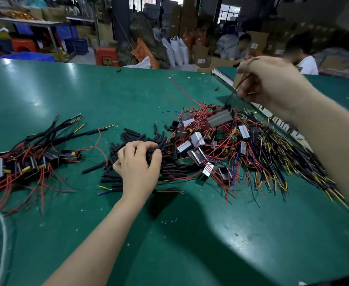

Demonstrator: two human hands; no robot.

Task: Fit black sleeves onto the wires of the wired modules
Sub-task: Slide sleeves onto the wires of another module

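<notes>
Module [220, 118] dangles below right hand [272, 83]; left hand [137, 162] grips sleeves [169, 159].

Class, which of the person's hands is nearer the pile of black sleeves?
Left. The left hand rests on the pile of black sleeves; the right hand is raised beyond it, holding a module's wires.

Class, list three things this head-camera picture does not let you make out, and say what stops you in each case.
1. Whether the left hand has already pinched a sleeve: its own curled fingers cover the black sleeves.
2. The lifted module: motion blur smears its detail.
3. Which wires the right hand has in its grip: thin, blurred, partly inside the fist.
</notes>
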